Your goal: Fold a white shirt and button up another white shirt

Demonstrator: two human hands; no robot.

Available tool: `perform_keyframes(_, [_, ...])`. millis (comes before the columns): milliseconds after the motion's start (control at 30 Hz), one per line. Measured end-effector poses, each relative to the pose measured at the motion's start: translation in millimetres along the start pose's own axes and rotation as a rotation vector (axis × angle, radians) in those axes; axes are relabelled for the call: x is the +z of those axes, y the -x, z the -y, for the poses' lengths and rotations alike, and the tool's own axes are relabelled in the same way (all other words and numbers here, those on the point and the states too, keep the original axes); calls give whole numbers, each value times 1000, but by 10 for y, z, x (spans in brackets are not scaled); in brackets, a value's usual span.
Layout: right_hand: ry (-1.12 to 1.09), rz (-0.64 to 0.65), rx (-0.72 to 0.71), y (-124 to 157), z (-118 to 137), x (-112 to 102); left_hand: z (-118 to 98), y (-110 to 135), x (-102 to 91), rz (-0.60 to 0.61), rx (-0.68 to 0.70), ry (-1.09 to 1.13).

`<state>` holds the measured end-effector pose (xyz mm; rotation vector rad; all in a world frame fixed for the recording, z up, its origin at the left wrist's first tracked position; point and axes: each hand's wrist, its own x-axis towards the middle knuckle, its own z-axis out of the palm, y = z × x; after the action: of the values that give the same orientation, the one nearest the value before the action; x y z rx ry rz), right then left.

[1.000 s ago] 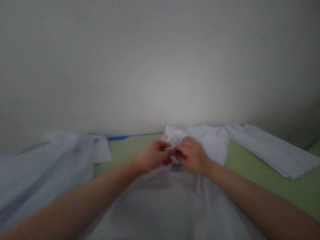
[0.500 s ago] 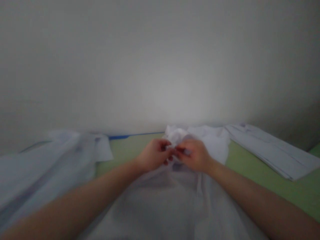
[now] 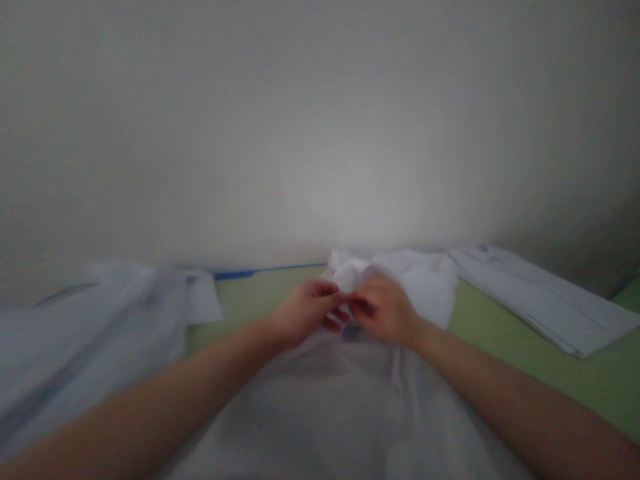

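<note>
A white shirt [image 3: 320, 413] lies spread in front of me, its bunched collar end toward the wall. Over that end my left hand [image 3: 307, 312] and my right hand [image 3: 384, 310] meet at the fingertips. Both are closed in a pinch on the shirt's cloth near the collar, though blur and the fingers hide the exact spot. A small dark patch, perhaps a label, shows just below the hands on the shirt.
To the left lies another white garment [image 3: 100, 347], loosely spread. A folded white garment [image 3: 545, 293] rests at the right. The green table surface [image 3: 500, 333] meets a grey wall [image 3: 320, 133], with a blue strip [image 3: 235, 274] along the back edge.
My right hand has turned slightly and its fingers have curled in more. The left hand's lower fingers have opened a little. The shirt stays in nearly the same place.
</note>
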<state>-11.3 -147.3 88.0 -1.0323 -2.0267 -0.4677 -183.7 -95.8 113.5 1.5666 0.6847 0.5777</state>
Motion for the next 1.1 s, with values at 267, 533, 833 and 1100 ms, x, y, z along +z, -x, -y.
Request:
perform_keyframes(267, [7,-72,-117,21,-42,-12,-3,12,-33,81,-37,185])
perform_keyframes(533, [-9,-170,-143,24,-82,-75,-57,59,-28,193,-10,299])
perform_keyframes(833, [105,9,-318,5,-116,-117,47,24,-16,193,-37,236])
perform_keyframes(1100, [222,93,-447,-18,-118,-69,165,-14,13,118,-51,92])
